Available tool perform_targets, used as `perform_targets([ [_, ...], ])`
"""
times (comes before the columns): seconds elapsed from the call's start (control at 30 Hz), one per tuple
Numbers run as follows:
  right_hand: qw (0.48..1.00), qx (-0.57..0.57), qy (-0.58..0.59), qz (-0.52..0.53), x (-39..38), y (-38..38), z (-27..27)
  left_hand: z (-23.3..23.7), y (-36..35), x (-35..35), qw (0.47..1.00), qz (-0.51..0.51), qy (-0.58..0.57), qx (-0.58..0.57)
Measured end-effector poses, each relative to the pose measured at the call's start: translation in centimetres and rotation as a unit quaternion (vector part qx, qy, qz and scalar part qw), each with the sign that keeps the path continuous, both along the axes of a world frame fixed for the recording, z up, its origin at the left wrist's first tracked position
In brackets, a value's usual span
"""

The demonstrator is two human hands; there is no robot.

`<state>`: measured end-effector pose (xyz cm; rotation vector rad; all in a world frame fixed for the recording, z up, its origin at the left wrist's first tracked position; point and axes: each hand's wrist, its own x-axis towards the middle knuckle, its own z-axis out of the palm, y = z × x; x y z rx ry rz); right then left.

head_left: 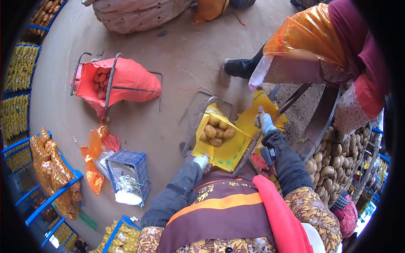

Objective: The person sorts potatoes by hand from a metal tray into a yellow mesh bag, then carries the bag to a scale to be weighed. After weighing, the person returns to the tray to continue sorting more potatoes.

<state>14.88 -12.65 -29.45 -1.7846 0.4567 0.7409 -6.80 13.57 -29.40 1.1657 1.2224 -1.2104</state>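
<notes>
Grey-brown floor (pixel 168 71) around | yellow net bag (pixel 231 151) open at metal frame (pixel 246 157), potatoes (pixel 216 132) inside | left hand (pixel 201 162) is grasping bag's edge | right hand (pixel 266 122) beside yellow netting (pixel 257 103); if it grips, I cannot tell

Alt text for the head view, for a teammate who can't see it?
An open yellow mesh bag holding potatoes sits before the wearer, the gloved left hand at its near edge and the gloved right hand beyond its right side. A co-worker is at upper right; a red sack and blue crate are at left.
</notes>
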Motion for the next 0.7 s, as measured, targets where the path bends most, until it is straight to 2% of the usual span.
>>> perform_targets([
  [0.03,1.000,-0.002,-0.003,0.010,0.4,0.2,0.1,0.3,0.1,0.2,1.000,0.003,0.007,-0.004],
  [0.1,0.996,-0.089,0.005,0.003,1.0,-0.2,-0.1,2.6,0.5,0.9,1.000,0.017,0.011,-0.010],
  [0.13,0.992,-0.120,-0.016,0.030,1.3,-0.8,-0.4,4.4,0.7,1.4,0.999,0.017,-0.026,0.009],
  [0.17,0.972,-0.218,-0.064,0.052,1.8,-4.6,-3.5,5.3,0.9,1.7,0.998,0.018,-0.061,0.029],
  [0.23,0.892,-0.427,-0.127,0.079,2.9,-11.8,-9.3,-2.7,4.0,-0.1,0.981,0.182,-0.066,0.030],
  [0.27,0.904,-0.419,-0.018,0.082,4.8,-13.9,-8.0,-2.4,6.0,0.5,0.994,0.100,-0.036,-0.017],
  [0.3,0.905,-0.407,0.091,0.086,6.7,-14.7,-5.1,-2.8,5.5,0.4,0.993,0.109,-0.036,-0.019],
  [0.33,0.856,-0.481,0.054,0.182,5.7,-8.0,3.5,-3.6,4.6,0.3,0.998,0.043,-0.042,-0.015],
  [0.37,0.834,-0.479,0.027,0.273,5.6,-4.2,5.9,-4.0,3.8,0.3,0.998,-0.026,-0.048,-0.009],
  [0.4,0.805,-0.472,-0.003,0.359,6.1,-1.1,6.6,-3.2,3.5,0.3,0.996,-0.021,-0.085,0.011],
  [0.43,0.786,-0.467,-0.119,0.388,6.0,1.9,6.2,-3.1,3.8,0.0,0.996,-0.020,-0.086,0.013],
  [0.47,0.818,-0.396,-0.232,0.347,5.8,6.2,6.7,-3.2,4.1,-0.7,0.996,-0.017,-0.086,0.036],
  [0.53,0.877,-0.294,-0.217,0.313,5.6,15.6,10.3,-2.4,4.9,-1.5,0.995,-0.014,-0.066,0.073],
  [0.57,0.881,-0.268,-0.234,0.313,6.0,19.0,9.2,-2.1,5.2,-1.9,0.995,-0.013,-0.064,0.078],
  [0.6,0.870,-0.283,-0.198,0.353,5.8,22.8,11.9,-1.9,5.3,-2.0,0.992,-0.023,-0.074,0.097],
  [0.67,0.828,-0.310,-0.088,0.459,6.2,28.7,13.8,-1.7,5.5,-2.1,0.989,-0.055,-0.088,0.106],
  [0.7,0.796,-0.346,-0.088,0.489,5.9,30.9,13.1,-0.6,5.4,-2.0,0.989,-0.050,-0.087,0.105],
])
